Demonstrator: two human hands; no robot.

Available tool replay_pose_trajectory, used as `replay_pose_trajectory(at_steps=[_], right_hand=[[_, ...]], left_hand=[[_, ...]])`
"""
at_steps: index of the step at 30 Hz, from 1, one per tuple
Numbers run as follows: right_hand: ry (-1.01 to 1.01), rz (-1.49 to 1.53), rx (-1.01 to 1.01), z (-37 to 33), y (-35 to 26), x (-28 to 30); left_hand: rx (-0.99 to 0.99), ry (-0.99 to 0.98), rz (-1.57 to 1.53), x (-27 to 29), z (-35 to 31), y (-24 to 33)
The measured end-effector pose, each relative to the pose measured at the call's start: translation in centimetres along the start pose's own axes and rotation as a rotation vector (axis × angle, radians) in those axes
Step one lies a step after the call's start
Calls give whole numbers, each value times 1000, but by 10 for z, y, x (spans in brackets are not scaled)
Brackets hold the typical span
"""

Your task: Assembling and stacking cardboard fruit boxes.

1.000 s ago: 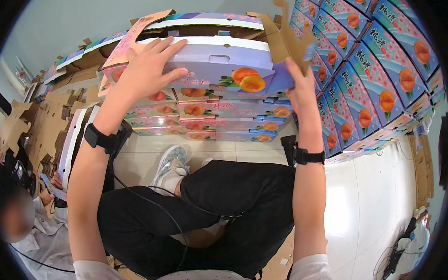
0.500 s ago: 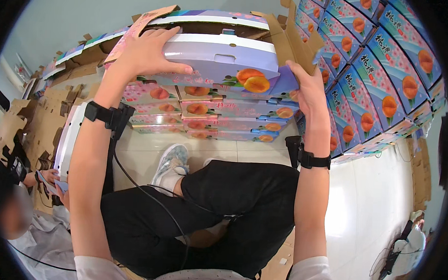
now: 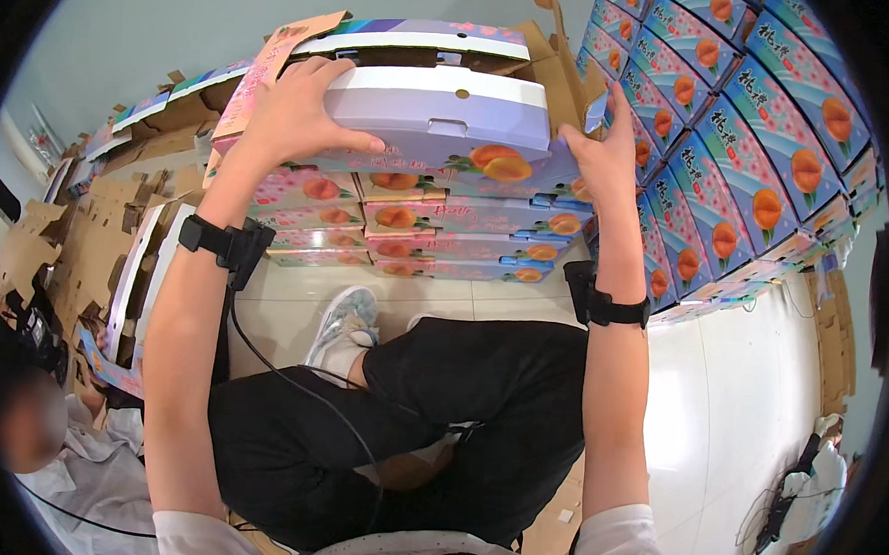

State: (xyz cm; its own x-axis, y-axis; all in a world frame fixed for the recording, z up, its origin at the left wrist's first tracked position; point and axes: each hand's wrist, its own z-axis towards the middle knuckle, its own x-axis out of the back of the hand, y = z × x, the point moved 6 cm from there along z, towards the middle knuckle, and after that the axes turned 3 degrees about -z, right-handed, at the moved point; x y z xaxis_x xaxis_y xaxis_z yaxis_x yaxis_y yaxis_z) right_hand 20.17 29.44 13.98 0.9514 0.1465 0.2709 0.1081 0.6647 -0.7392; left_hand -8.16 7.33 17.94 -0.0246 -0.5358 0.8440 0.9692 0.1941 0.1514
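Note:
A lilac cardboard gift box [image 3: 402, 107] printed with peaches sits in front of me on stacked boxes, its top partly open and end flaps raised. My left hand [image 3: 298, 112] grips its left front corner, fingers over the top edge and thumb spread on the front panel. At the other end, my right hand [image 3: 604, 151] holds the right side, thumb near the front corner and fingers against the outside of the raised brown flap [image 3: 548, 69]. The undersides of both hands are hidden.
Folded peach boxes [image 3: 467, 219] are piled beneath. A tall stack of finished-looking boxes [image 3: 748, 142] stands right. Open brown cartons [image 3: 59, 241] lie left, where a person [image 3: 89, 470] handles another box [image 3: 113, 362]. Cables [image 3: 300, 395] run from my wrist straps across my legs.
My right hand has shifted upward, its fingers now stretched up along the flap, which leans further inward. My left hand stays on its corner. The person at left has moved their box.

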Motion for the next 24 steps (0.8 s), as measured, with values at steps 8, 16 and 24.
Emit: replay_pose_trajectory(at_steps=[8,16,24], right_hand=[[84,-259,173,-1,-21,-1],[-55,99,89,7,15,-21],[171,725,-337,-26,37,-40]], left_hand=[[0,68,-9,3,0,-2],[34,65,-4,4,-2,-2],[51,45,-23,1,0,-9]])
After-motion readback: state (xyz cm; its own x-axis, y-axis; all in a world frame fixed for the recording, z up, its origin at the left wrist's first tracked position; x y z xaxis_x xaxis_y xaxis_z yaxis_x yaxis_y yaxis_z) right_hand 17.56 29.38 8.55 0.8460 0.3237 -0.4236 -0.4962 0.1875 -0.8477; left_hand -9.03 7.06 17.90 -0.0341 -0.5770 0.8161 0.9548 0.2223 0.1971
